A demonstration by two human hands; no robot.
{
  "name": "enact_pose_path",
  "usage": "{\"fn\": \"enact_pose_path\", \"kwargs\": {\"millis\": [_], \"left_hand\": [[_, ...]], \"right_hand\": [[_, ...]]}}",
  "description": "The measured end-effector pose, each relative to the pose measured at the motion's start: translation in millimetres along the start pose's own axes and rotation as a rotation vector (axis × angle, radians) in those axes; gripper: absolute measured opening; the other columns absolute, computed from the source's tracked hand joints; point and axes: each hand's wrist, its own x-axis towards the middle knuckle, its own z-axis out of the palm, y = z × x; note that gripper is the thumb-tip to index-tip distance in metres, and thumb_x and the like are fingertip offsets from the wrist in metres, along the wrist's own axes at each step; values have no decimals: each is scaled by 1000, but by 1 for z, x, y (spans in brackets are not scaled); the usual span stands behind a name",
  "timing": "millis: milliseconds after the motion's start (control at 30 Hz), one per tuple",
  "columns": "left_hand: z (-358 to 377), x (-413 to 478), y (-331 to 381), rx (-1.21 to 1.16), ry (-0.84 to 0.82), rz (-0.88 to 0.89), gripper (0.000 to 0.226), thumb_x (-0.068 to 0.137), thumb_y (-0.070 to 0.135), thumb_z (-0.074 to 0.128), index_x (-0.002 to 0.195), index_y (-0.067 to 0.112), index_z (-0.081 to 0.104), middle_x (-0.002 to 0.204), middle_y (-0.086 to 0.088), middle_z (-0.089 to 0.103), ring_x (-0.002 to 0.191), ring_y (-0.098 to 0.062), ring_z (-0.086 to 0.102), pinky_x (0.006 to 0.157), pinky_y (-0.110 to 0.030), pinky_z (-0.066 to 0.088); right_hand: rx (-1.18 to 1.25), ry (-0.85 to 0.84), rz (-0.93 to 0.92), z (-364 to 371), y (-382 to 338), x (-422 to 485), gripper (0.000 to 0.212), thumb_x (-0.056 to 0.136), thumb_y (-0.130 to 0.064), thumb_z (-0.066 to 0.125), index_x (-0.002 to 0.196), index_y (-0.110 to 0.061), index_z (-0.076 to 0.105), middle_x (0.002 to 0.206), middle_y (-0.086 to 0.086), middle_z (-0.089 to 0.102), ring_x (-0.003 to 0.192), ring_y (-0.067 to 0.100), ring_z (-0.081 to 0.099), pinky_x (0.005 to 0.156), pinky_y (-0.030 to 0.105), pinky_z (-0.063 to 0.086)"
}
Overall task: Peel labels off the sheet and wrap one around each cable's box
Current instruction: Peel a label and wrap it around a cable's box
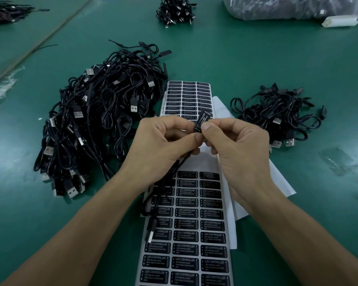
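Note:
A long sheet of black "LED CONTROLLER" labels lies on the green table, running from the near edge to mid-table. Above it my left hand grips a black cable whose loop and USB plug hang down over the sheet. The cable's small box is mostly hidden between my fingers. My right hand pinches a black label against that box, thumb on top. The label stands up tilted between both thumbs.
A big heap of black USB cables lies left of the sheet, a smaller heap to the right. White backing sheets lie under my right hand. Another cable bunch and a plastic bag sit at the far edge.

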Motion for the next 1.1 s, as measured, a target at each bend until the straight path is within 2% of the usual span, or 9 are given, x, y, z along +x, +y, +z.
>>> {"fn": "enact_pose_path", "kwargs": {"millis": [300,400,467,633,700,800,1100], "left_hand": [[-1,2,-3,19,-50,-10,14,84,18,79,97,21,73,73,-6,76,68,-16,74,66,-22,59],[-1,3,-3,6,-60,-23,19,83,21,78,101,15,73,76,-7,77,69,-15,73,65,-21,57],[-1,3,-5,-1,-57,-34,17,85,15,78,101,10,73,78,-9,77,69,-15,72,65,-22,57],[-1,2,-2,-55,-42,-49,13,81,16,76,94,12,76,81,-10,77,73,-19,73,72,-29,60],[-1,3,-1,-83,-34,-49,5,87,12,73,89,14,77,81,-8,78,74,-19,74,75,-32,61],[-1,2,-1,-75,-18,-58,9,92,5,69,90,10,76,81,-9,78,73,-20,74,77,-36,61],[-3,2,2,-102,-37,-116,7,91,5,68,96,6,73,80,-9,78,68,-15,74,67,-24,61]], "right_hand": [[-84,23,-5,-1,2,1,16,87,-14,73,75,-23,74,63,-10,70,59,-1,62,61,13,49],[-101,22,-7,-1,3,1,14,87,-14,73,76,-22,74,63,-11,70,59,-1,63,61,14,49],[-118,17,-16,0,2,1,15,87,-14,73,75,-23,74,61,-11,69,58,-1,62,60,14,49],[-103,-2,-39,1,0,-1,19,88,-9,71,73,-20,73,59,-10,69,54,-2,61,57,11,47],[-103,-12,-47,1,-1,-1,20,88,-8,70,73,-20,73,60,-9,70,55,-2,61,56,11,47],[-112,-18,-44,1,-1,0,21,89,-10,70,72,-22,73,62,-10,70,56,-2,62,58,11,48],[-120,-42,-40,1,1,0,21,91,-12,69,73,-22,73,62,-11,69,57,-2,60,57,12,47]]}}
